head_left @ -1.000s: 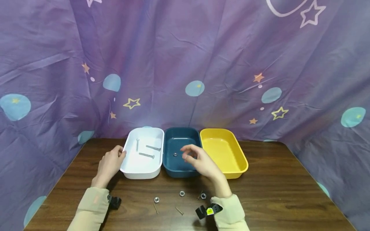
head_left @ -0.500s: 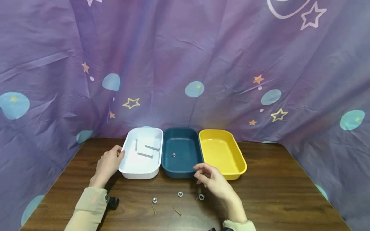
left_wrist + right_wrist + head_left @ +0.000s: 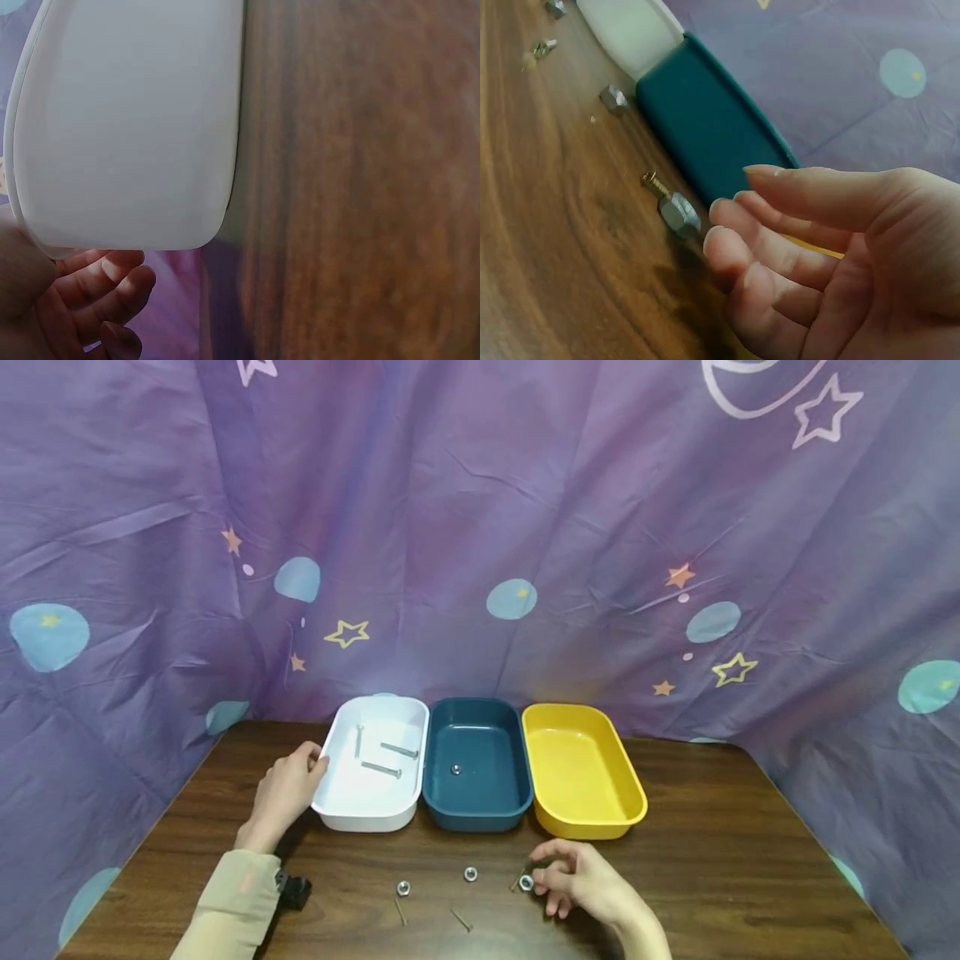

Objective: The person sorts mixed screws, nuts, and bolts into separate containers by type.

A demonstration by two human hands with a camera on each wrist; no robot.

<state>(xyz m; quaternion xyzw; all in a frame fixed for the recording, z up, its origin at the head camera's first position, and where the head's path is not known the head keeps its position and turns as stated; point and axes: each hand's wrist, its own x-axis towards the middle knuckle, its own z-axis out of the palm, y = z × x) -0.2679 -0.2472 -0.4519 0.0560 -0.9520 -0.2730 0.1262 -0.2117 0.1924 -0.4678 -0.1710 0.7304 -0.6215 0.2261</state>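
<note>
My left hand [image 3: 285, 789] holds the left rim of a white tray [image 3: 367, 822]; in the left wrist view its fingers [image 3: 112, 289] curl beside the tray's outer wall. Several long bolts [image 3: 381, 769] lie inside that tray. My right hand [image 3: 581, 881], fingers loosely bent and holding nothing, hovers beside a hex nut [image 3: 679, 215]. Touching or just behind this nut lies a small brass screw [image 3: 655, 184]. Farther left on the table are two more nuts, a middle nut [image 3: 470, 874] and a left nut [image 3: 403, 888], with two thin screws, one a slanted screw [image 3: 461, 919].
A dark teal tray [image 3: 477, 821] with a small nut [image 3: 455, 769] inside stands against the white one. To its right sits a yellow tray [image 3: 588, 828]. The wooden table [image 3: 720, 860] ends at a purple patterned curtain [image 3: 450, 527] behind.
My right hand has moved from above the teal tray back toward me, down to the nut and screw at the right. The left hand stays at the white tray's rim.
</note>
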